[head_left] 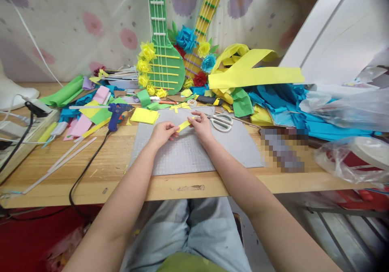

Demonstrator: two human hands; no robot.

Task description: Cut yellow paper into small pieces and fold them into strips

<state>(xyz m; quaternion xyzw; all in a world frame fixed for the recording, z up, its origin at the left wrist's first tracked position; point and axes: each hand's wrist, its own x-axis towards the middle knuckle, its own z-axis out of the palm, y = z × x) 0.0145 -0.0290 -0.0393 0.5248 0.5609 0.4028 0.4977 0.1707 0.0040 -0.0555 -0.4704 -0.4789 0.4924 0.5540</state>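
From where I stand, what matters is how the yellow paper strip [184,125] is strung between two hands: its long axis runs aslant, the left end a little nearer the front edge of the bench [188,187], the right end angled toward the back edge. Neither hand is the nearer one, since each meets an end. The left hand [164,135] pinches its end between thumb and fingers, with the strip leading off toward the right; the right hand [201,127] has the other end in its fingertips, so from there the strip lies leftward and slightly toward the front edge. All this is over the far half of the grey cutting mat [194,158]; whether the paper touches it I can't tell. The scissors [223,123] lie just beside the right hand, on the side toward the bench's right edge.
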